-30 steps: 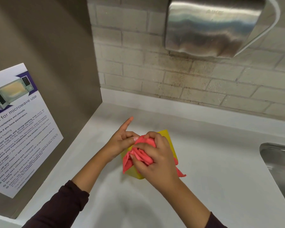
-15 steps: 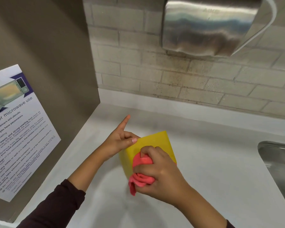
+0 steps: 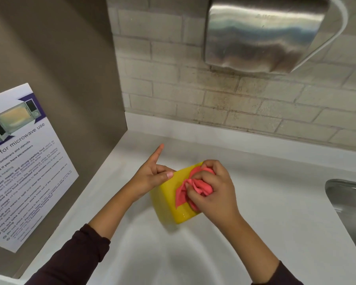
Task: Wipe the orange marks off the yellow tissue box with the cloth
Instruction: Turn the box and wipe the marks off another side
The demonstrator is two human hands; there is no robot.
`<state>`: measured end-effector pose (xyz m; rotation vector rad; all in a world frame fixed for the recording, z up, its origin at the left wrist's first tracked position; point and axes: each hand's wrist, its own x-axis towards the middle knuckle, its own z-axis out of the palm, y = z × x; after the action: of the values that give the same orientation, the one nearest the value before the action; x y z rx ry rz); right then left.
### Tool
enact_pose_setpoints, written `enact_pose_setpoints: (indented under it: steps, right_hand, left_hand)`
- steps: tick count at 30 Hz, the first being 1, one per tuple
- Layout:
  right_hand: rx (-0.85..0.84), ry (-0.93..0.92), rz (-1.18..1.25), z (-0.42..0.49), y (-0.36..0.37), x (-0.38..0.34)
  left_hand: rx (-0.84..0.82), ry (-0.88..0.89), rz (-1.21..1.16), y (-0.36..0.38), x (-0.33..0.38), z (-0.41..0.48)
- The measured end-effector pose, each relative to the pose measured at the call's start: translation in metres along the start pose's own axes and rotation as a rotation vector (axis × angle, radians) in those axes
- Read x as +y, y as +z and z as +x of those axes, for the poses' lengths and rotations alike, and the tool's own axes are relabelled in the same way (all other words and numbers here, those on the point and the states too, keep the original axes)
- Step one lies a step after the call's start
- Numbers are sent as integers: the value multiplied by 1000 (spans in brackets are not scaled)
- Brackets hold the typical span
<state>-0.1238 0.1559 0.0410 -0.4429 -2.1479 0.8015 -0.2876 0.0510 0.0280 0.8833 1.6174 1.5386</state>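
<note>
Yellow tissue box sits on the white bench, steadied on its left side by the left hand, whose thumb presses the box's top edge while the index finger points up and away. The right hand is clenched around a bunched pink cloth, pressing it against the box's upper right part. A steel sink lies well apart on the right, a microwave poster on the left panel.
</note>
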Motion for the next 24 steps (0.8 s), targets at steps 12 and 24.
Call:
enact_pose_setpoints:
  steps: [12, 24]
  right_hand:
    - [-309, -329, -35, -46, -3, -15]
    - [246, 620, 786, -65, -67, 32]
  left_hand:
    - [-9, 0, -10, 0, -3, 1]
    - [-191, 14, 271, 15, 15, -17]
